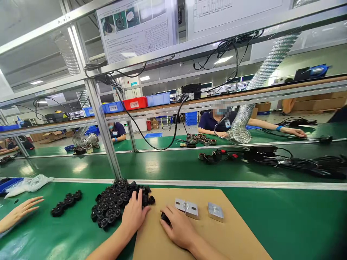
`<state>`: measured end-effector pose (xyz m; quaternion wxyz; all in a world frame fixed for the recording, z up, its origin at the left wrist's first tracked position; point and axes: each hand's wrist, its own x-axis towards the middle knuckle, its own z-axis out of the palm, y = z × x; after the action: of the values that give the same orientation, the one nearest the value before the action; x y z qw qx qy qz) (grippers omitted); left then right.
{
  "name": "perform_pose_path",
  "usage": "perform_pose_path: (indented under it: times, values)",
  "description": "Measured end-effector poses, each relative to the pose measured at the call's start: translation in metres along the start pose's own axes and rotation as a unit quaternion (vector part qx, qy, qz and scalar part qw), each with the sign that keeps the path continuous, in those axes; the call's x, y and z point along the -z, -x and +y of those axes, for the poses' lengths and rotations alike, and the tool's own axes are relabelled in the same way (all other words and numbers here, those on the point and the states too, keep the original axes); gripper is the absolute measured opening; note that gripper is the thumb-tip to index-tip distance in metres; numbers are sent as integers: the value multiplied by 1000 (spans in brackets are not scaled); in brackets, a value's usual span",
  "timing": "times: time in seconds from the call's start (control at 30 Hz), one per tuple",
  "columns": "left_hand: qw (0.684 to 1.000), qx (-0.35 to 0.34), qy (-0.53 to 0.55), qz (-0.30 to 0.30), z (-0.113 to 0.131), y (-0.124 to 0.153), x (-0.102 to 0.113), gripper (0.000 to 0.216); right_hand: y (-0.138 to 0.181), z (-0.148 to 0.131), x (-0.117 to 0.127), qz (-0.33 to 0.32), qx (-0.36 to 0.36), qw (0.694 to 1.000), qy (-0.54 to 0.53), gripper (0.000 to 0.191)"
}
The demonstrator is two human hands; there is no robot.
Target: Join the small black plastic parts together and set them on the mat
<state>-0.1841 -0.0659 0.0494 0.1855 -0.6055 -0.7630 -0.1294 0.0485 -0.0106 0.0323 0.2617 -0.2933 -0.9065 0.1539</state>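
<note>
My left hand [135, 213] lies at the right edge of a pile of small black round parts with domed, lens-like tops [111, 205]. Its fingers stretch over the parts and its thumb is apart. My right hand [179, 226] rests on a brown cardboard sheet [217, 242], with its fingers curled round a black part [166, 219] that is mostly hidden. Just beyond that hand sits a metal block with holes [187, 208], and to its right is a second, smaller metal block [216, 211].
A co-worker's hand [20, 213] reaches in from the left, near a short row of black parts [66, 204]. A metal post [104, 133] rises behind the pile. Black cables [295, 162] lie on the far bench, where another person [208, 122] sits. A duct [241, 126] hangs there.
</note>
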Motion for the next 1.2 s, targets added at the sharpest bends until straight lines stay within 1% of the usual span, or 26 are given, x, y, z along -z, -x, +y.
perform_pose_path:
  times: [0.07, 0.1, 0.13, 0.17, 0.23, 0.27, 0.3, 0.33, 0.37, 0.4, 0.43, 0.47, 0.53, 0.6, 0.67, 0.73, 0.8, 0.87, 0.9, 0.97, 1.03, 1.1, 1.17, 1.2]
  values:
    - [999, -9, -6, 44, 0, 3, 1, 65, 10, 3, 3, -6, -4, 1000, -3, 29]
    - [997, -28, -3, 74, 0, 9, 0, 64, 15, 6, 5, -9, -6, 1000, -4, 29]
    - [993, -61, 5, 99, -1, 20, -1, 62, 20, 9, 7, -12, -9, 1000, -5, 29]
    - [986, -115, 22, 119, -2, 32, -2, 60, 24, 12, 9, -13, -12, 1000, -6, 29]
    - [957, -253, 66, 123, -4, 61, -4, 52, 31, 17, 12, -16, -17, 1000, -8, 29]
    - [936, -315, 85, 132, -6, 75, -3, 39, 33, 19, 14, -18, -19, 1000, -10, 30]
    - [922, -345, 98, 142, -10, 87, -1, 22, 33, 20, 16, -21, -22, 999, -12, 30]
    - [917, -356, 107, 144, -15, 97, 3, 9, 33, 20, 18, -27, -23, 999, -15, 30]
    - [924, -337, 111, 143, -22, 104, 9, 3, 32, 19, 20, -34, -24, 999, -19, 28]
    - [940, -297, 110, 128, -32, 108, 17, 6, 30, 18, 22, -40, -26, 999, -26, 27]
    - [957, -248, 106, 108, -44, 110, 25, 14, 28, 18, 24, -42, -31, 998, -35, 25]
    - [973, -183, 95, 99, -58, 108, 33, 23, 26, 17, 25, -43, -38, 997, -43, 23]
    - [988, -84, 62, 117, -88, 101, 43, 31, 23, 16, 27, -42, -55, 996, -57, 21]
    - [992, -31, 21, 119, -113, 90, 45, 40, 21, 17, 28, -43, -66, 995, -67, 22]
    - [994, -17, -21, 101, -126, 80, 41, 47, 21, 18, 29, -50, -68, 994, -63, 23]
    - [995, -19, -53, 84, -126, 71, 35, 47, 22, 18, 31, -57, -68, 995, -40, 24]
    - [994, -20, -70, 80, -119, 67, 31, 41, 24, 19, 36, -65, -51, 997, -11, 26]
    - [993, -17, -72, 87, -112, 66, 28, 31, 25, 18, 44, -80, -9, 997, 6, 35]
    - [993, -17, -69, 91, -110, 66, 27, 29, 25, 18, 49, -90, 14, 996, 14, 36]
    - [994, -27, -60, 88, -109, 68, 25, 28, 24, 16, 57, -112, 45, 992, 34, 28]
    - [996, -43, -43, 71, -110, 70, 24, 27, 23, 15, 64, -124, 45, 990, 58, 20]
    - [997, -50, -17, 61, -108, 72, 25, 24, 23, 14, 68, -127, 31, 989, 71, 21]
    - [996, -55, 25, 64, -96, 73, 31, 19, 24, 15, 70, -123, 21, 990, 69, 25]
    - [995, -59, 55, 63, -86, 72, 34, 17, 24, 15, 71, -120, 22, 990, 64, 26]
